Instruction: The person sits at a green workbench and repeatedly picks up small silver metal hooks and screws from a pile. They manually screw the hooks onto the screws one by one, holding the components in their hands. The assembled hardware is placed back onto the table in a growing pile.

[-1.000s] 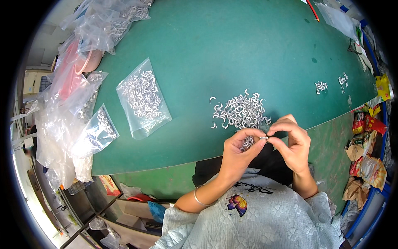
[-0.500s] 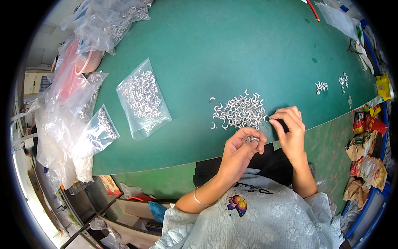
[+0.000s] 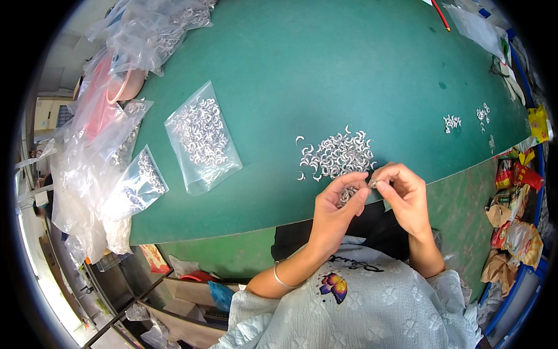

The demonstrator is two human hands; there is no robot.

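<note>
A heap of small silvery crescent-shaped metal pieces (image 3: 338,152) lies on the green table (image 3: 279,75), just beyond my hands. My left hand (image 3: 340,206) is curled around several of these metal pieces (image 3: 347,195), which show in its cupped palm. Close beside it, my right hand (image 3: 404,192) pinches one small metal piece (image 3: 373,183) between thumb and forefinger. The fingertips of both hands nearly meet at the near edge of the heap. Exactly how the pinched piece is shaped is too small to tell.
Left of the heap lies a clear bag of metal pieces (image 3: 203,139), with a smaller bag (image 3: 136,183) nearer me. Plastic bags and a pink basket (image 3: 127,86) crowd the left edge. Two small clusters of pieces (image 3: 451,123) sit at right. A red pencil (image 3: 440,14) lies far right.
My right hand has drawn back from the heap's edge toward my left hand, bringing a small piece with it. My left hand has turned, showing more of the pieces in its palm.
</note>
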